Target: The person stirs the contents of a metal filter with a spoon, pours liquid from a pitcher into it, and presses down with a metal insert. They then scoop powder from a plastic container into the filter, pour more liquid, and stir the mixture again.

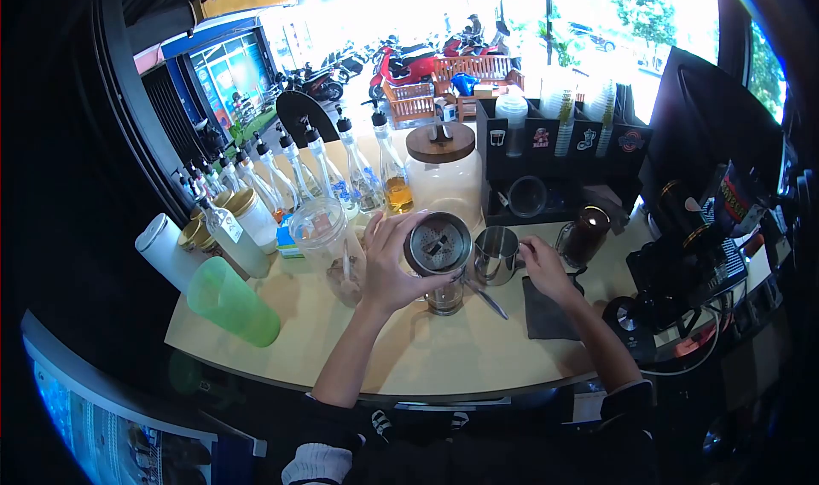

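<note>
My left hand [394,267] is wrapped round a round metal container [438,243] whose open top faces me. Dark flecks and a small dark piece show inside it; its exact kind I cannot make out. Directly below it stands a drinking glass [445,299], partly hidden by the container. The fingers of my right hand [544,267] close on the handle of a steel milk pitcher [496,255], just right of the container. A spoon-like metal utensil [488,301] lies between glass and pitcher. Near my right wrist lies a dark folded cloth [550,310].
Left on the counter [299,357] stand a clear plastic jug [328,238], a tilted green tumbler [233,302] and several pump bottles [363,174]. A wood-lidded jar [444,174] and a black cup holder [563,139] are behind. At right are a dark jar [584,236] and black machine [674,263].
</note>
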A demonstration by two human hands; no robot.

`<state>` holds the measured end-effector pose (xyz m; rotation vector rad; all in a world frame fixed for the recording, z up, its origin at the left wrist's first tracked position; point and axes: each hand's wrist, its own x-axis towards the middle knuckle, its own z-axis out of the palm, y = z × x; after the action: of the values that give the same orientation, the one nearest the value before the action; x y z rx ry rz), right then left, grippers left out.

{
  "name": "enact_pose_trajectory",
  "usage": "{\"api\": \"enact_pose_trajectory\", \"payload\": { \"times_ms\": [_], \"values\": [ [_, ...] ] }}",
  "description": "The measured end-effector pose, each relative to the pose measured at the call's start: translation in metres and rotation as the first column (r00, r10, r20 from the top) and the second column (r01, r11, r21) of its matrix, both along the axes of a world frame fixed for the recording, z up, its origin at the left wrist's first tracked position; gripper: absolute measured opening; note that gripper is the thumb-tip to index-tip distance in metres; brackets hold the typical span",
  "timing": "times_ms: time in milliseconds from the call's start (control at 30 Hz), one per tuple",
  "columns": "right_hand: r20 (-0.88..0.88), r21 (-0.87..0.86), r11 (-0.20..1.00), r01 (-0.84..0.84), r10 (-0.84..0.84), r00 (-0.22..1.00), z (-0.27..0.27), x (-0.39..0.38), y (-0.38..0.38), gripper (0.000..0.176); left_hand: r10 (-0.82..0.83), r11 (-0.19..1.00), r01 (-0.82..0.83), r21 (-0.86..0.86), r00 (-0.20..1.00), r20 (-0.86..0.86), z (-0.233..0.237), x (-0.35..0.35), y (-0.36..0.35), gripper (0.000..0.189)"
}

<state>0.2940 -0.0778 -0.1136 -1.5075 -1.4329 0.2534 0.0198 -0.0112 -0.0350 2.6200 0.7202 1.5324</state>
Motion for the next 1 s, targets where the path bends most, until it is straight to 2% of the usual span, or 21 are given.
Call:
{"api": "enact_pose_trajectory", "payload": {
  "times_ms": [33,67,133,167,233,267,333,433,467,500,567,600,633,733,767,833,967,1000],
  "values": [
    [-0.181,-0.128,0.990,-0.057,0.033,0.983,-0.006,0.003,0.004,0.013,0.002,1.000,-0.002,0.000,1.000,0.010,0.001,0.000,0.000,0.083],
    [-0.178,-0.126,0.990,-0.060,0.037,0.983,-0.018,0.012,0.011,0.013,0.005,1.000,-0.005,0.002,1.000,0.012,0.002,0.000,-0.001,0.083],
    [-0.293,-0.115,0.966,-0.232,0.190,0.937,-0.035,0.025,0.022,0.016,0.028,0.999,-0.028,0.016,0.999,0.024,0.004,-0.001,-0.001,0.082],
    [-0.290,-0.116,0.965,-0.235,0.194,0.937,-0.040,0.025,0.023,0.016,0.032,0.999,-0.032,0.017,0.999,0.026,0.004,-0.001,-0.001,0.082],
    [-0.423,0.023,0.967,-0.254,0.239,0.874,-0.033,0.017,0.020,0.016,0.007,1.000,-0.006,-0.015,0.999,0.042,0.004,-0.001,0.001,0.082],
    [-0.421,0.024,0.967,-0.255,0.241,0.874,-0.027,0.017,0.019,0.016,0.007,1.000,-0.007,-0.013,0.999,0.044,0.002,-0.001,0.003,0.082],
    [-0.398,0.056,0.977,-0.205,0.210,0.893,-0.010,0.017,0.019,0.016,-0.080,0.975,0.107,-0.194,0.986,0.143,-0.003,0.000,0.008,0.084],
    [-0.343,0.150,0.965,-0.217,0.257,0.903,0.031,0.014,0.014,0.016,-0.099,0.955,0.146,-0.259,0.978,0.185,-0.008,0.002,0.012,0.089],
    [-0.311,0.239,0.945,-0.225,0.294,0.904,0.043,0.012,0.015,0.016,-0.103,0.955,0.149,-0.258,0.978,0.184,-0.010,0.003,0.012,0.089],
    [-0.312,0.240,0.945,-0.221,0.291,0.905,0.058,0.009,0.013,0.016,-0.115,0.949,0.170,-0.264,0.971,0.211,-0.011,0.004,0.012,0.091],
    [-0.205,0.199,0.960,-0.197,0.238,0.949,0.092,0.004,0.005,0.017,-0.131,0.943,0.195,-0.270,0.963,0.237,-0.010,0.006,0.013,0.093],
    [-0.134,0.250,0.947,-0.201,0.239,0.962,0.106,0.000,0.004,0.018,-0.146,0.929,0.219,-0.298,0.958,0.246,-0.009,0.007,0.012,0.095],
    [-0.134,0.251,0.948,-0.197,0.236,0.963,0.116,-0.001,0.005,0.018,-0.161,0.914,0.242,-0.326,0.953,0.256,-0.009,0.008,0.013,0.098],
    [-0.146,0.288,0.906,-0.311,0.362,0.921,0.148,-0.014,0.002,0.019,-0.204,0.897,0.294,-0.332,0.938,0.279,-0.012,0.011,0.019,0.101],
    [-0.146,0.288,0.907,-0.309,0.360,0.922,0.157,-0.018,0.001,0.019,-0.207,0.896,0.296,-0.331,0.938,0.279,-0.011,0.012,0.019,0.101],
    [-0.011,0.226,0.923,-0.310,0.321,0.947,0.169,-0.023,0.002,0.018,-0.228,0.856,0.329,-0.399,0.932,0.281,-0.008,0.013,0.017,0.105],
    [0.018,0.160,0.934,-0.320,0.322,0.947,0.174,-0.030,0.014,0.020,-0.249,0.825,0.358,-0.437,0.925,0.287,-0.007,0.016,0.018,0.111],
    [-0.026,0.160,0.924,-0.346,0.355,0.935,0.178,-0.035,0.013,0.021,-0.268,0.805,0.380,-0.455,0.918,0.293,-0.007,0.016,0.020,0.112]
  ]
}}
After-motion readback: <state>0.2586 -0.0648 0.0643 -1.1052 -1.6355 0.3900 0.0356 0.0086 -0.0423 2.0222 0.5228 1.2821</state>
